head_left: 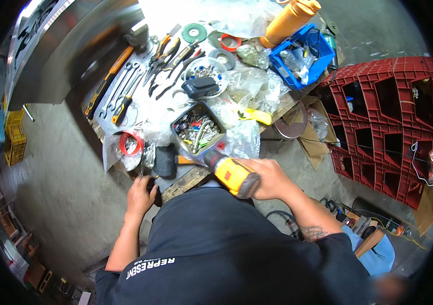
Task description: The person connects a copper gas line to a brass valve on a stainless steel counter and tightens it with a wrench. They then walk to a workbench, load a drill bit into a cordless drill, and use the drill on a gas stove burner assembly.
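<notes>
My right hand (271, 179) is wrapped round a yellow and black power drill (234, 175), its front end angled up and left toward the table edge. At the table's near left corner, the fingers of my left hand (141, 194) are curled closed beside a small dark thing; what they hold is too hidden to name. Between my hands lies a black-headed mallet (165, 161) with an orange handle. Just beyond the drill stands a grey box (207, 145) full of mixed screws and small hardware. A red tape roll (131, 144) lies past my left hand.
Wrenches (120, 89), pliers (163, 63), tape rolls (194, 33) and plastic bags crowd the worktable (188, 182). A blue bin (302, 56) and an orange bottle (290, 23) stand at the far right. Stacked red crates (379, 117) rise right of the table. A metal panel (38, 76) borders the left.
</notes>
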`<state>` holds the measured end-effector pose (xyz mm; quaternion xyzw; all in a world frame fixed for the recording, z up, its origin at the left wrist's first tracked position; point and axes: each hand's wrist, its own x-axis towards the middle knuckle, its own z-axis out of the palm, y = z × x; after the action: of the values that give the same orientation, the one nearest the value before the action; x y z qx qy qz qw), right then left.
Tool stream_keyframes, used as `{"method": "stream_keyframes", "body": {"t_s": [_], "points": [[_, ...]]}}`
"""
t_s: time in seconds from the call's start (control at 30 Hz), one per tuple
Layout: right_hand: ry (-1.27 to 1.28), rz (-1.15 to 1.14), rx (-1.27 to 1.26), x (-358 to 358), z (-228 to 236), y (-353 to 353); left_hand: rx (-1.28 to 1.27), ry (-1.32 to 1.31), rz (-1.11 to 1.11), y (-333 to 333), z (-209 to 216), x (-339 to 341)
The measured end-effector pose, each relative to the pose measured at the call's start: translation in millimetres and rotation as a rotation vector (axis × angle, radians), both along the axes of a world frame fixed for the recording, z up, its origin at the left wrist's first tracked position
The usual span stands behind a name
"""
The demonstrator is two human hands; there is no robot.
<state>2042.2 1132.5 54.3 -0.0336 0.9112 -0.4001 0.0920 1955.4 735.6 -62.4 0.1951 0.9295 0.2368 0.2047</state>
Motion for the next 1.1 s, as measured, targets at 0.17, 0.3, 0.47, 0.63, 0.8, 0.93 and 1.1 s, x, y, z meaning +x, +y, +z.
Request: {"method": "stream_keyframes", "body": {"t_s": [0.17,0.3,0.47,0.63,0.8,0.93,1.1], "points": [[0.363,0.031,0.315,-65.2,-7.9,-14.2,-0.108,-0.013,-0.010,3.2,-4.0,-3.5],[0.442,0.089,0.428,-88.8,-26.2,-24.8,-0.149,0.007,-0.033,6.5,-5.5,-6.8],[0.336,0.140,0.365,-92.6,-28.7,-24.9,-0.238,0.016,-0.019,11.1,0.2,-5.9],[0.120,0.239,0.239,-102.6,-6.8,-18.5,-0.270,-0.083,0.001,17.9,19.9,-15.1],[0.263,0.180,-0.042,-103.5,23.6,-29.2,-0.256,-0.214,-0.053,18.1,78.1,-35.4],[0.338,0.138,-0.242,-92.7,30.1,-84.3,0.017,-0.121,-0.220,14.1,118.6,-57.9],[0.220,0.097,-0.125,-68.3,9.5,-183.4,0.283,-0.027,-0.517,1.9,130.0,-77.2]]}}
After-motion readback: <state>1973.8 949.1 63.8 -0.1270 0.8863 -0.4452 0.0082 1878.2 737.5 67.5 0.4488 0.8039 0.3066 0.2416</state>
